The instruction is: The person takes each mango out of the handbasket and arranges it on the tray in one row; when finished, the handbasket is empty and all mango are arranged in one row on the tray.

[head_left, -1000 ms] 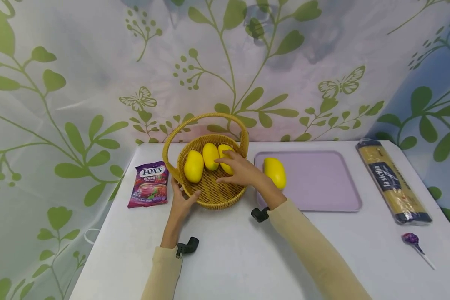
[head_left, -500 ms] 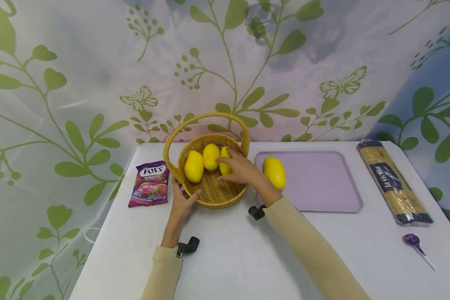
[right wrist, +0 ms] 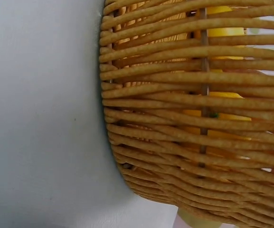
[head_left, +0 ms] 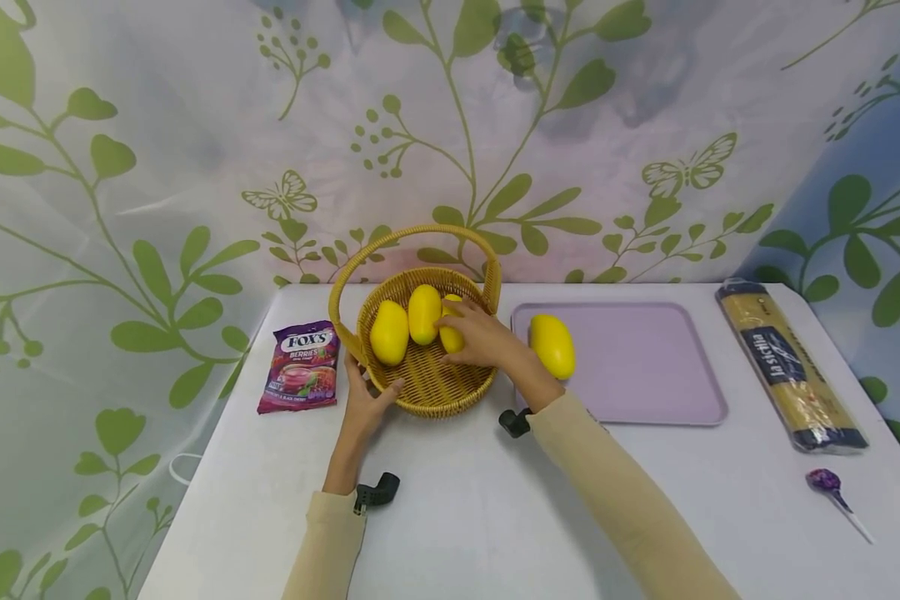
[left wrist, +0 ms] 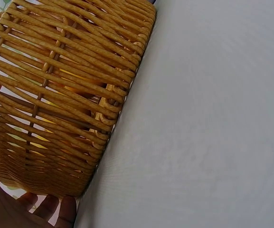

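A woven yellow-brown basket with a tall arched handle stands at the back of the table, slightly left of centre. Inside it are three yellow mangoes: a left one, a middle one and a right one. My right hand reaches in over the basket's right side and grips the right mango, covering part of it. My left hand holds the basket's front left side, thumb at the rim. In the left wrist view its fingers lie against the weave. The right wrist view shows mostly basket wall.
Right of the basket lies a lilac tray with another mango at its left end. A purple Fox's candy bag is left of the basket. At far right are a spaghetti pack and a lollipop.
My right hand's fingers have closed round the right mango, which sits slightly lower in view. The middle mango has shifted a little. My left hand stays on the basket.
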The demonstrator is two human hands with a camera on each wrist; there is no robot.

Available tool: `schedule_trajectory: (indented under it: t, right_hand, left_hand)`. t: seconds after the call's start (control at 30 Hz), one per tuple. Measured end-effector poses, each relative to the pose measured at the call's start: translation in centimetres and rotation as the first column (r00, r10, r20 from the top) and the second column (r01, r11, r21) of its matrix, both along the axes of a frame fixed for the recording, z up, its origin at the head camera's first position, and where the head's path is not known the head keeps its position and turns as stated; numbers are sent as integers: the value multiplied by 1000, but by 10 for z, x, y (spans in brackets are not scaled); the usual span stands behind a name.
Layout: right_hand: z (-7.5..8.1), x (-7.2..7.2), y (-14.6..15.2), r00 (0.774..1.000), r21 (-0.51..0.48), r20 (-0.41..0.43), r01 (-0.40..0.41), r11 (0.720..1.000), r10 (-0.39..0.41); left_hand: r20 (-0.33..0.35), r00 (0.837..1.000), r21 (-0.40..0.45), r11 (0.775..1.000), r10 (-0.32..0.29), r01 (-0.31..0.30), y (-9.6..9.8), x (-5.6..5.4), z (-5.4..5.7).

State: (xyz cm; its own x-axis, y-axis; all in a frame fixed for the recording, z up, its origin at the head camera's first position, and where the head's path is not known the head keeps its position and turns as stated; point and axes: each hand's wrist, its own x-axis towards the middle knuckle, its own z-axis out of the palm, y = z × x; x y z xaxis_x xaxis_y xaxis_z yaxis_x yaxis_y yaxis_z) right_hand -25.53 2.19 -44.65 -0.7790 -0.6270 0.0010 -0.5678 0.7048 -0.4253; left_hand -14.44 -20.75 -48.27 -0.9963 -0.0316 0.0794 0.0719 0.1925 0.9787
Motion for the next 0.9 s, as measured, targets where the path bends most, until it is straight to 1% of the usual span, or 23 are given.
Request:
schedule_trajectory:
  t: [0.13, 0.3, 0.43, 0.57, 0.77, 0.9]
  right_hand:
    - [0, 0, 0, 1000, -24, 7, 2, 1000, -2]
    - [0, 1, 2, 1000, -87, -16, 2, 996, -3]
    - [2, 1, 5, 1000, -132, -29, 3, 991, -7]
    - [4, 1, 8, 999, -148, -30, 4, 989, -9]
    - [7, 2, 13, 998, -181, -64, -16, 983, 5]
    - [12, 7, 16, 996, -198, -85, -32, 980, 15]
  left_hand:
    - [-17, 1000, 5, 1000, -2, 2, -1, 0, -1]
    - [-45, 999, -8, 1000, -6, 6, -1, 0, -2]
    - [-59, 998, -12, 1000, -11, 10, 0, 1, 0]
    - [-51, 999, -10, 1000, -13, 13, 1, 1, 1]
    - [-9, 1000, -19, 1000, 1, -2, 0, 1, 1]
    - [-35, 999, -11, 1000, -5, 5, 0, 2, 2]
